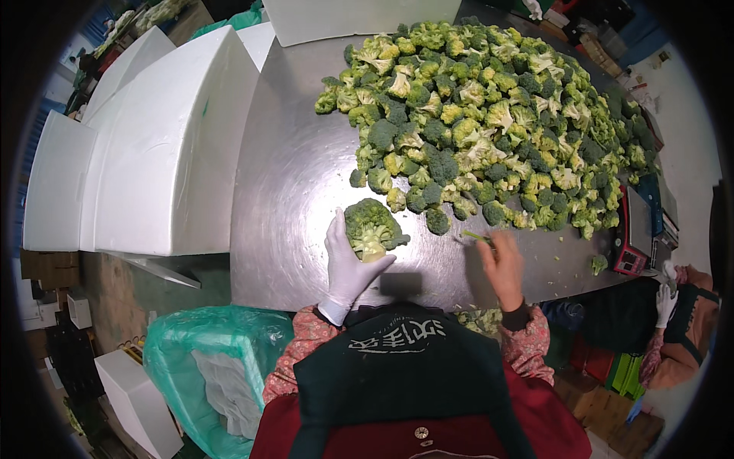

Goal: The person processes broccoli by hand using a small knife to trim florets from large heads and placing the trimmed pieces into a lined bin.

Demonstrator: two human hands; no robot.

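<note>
My gloved left hand (351, 267) grips a broccoli head (370, 226) near its pale cut stem, with the green crown pointing away from me. The head is just above or on the steel table (287, 189); I cannot tell which. To the right, my bare right hand (506, 267) is blurred by motion, its fingers curled. A thin green piece (475, 235) shows at its fingertips, and whether the hand grips it or something else is unclear. Beyond both hands lies a large heap of cut broccoli florets (487, 126).
White foam boxes (149, 143) stand along the table's left side, and another foam box (355, 20) is at the far edge. A green plastic-lined container (172, 344) sits at lower left. A red-framed scale (633, 229) and a co-worker's gloved hand (665, 304) are at right.
</note>
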